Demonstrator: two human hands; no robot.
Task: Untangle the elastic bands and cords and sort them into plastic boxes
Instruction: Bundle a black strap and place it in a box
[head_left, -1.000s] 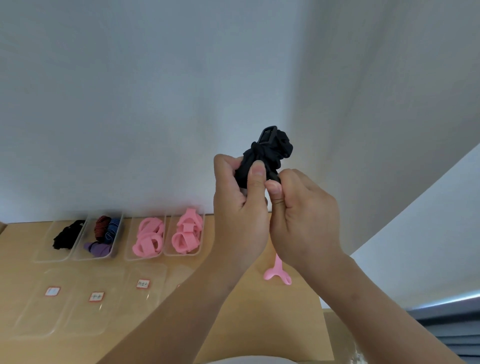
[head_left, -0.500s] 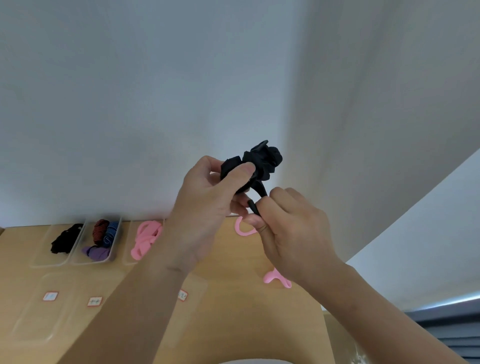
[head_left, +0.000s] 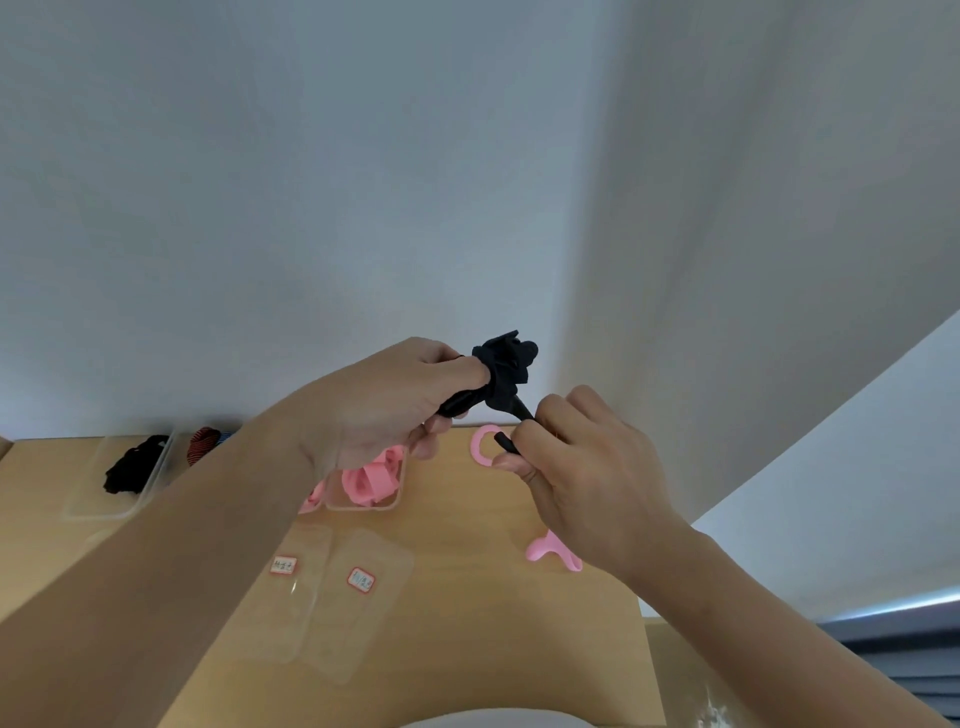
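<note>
Black tangle of bands (head_left: 506, 371) sits mid-frame above the table (head_left: 467, 597), gripped in the curled fingers of your left hand (head_left: 384, 410). One black strand (head_left: 522, 410) runs from it down and to the right into your right hand (head_left: 587, 467), pinched between thumb and forefinger. Your pull likely goes lower right, away from the left hand.
</note>
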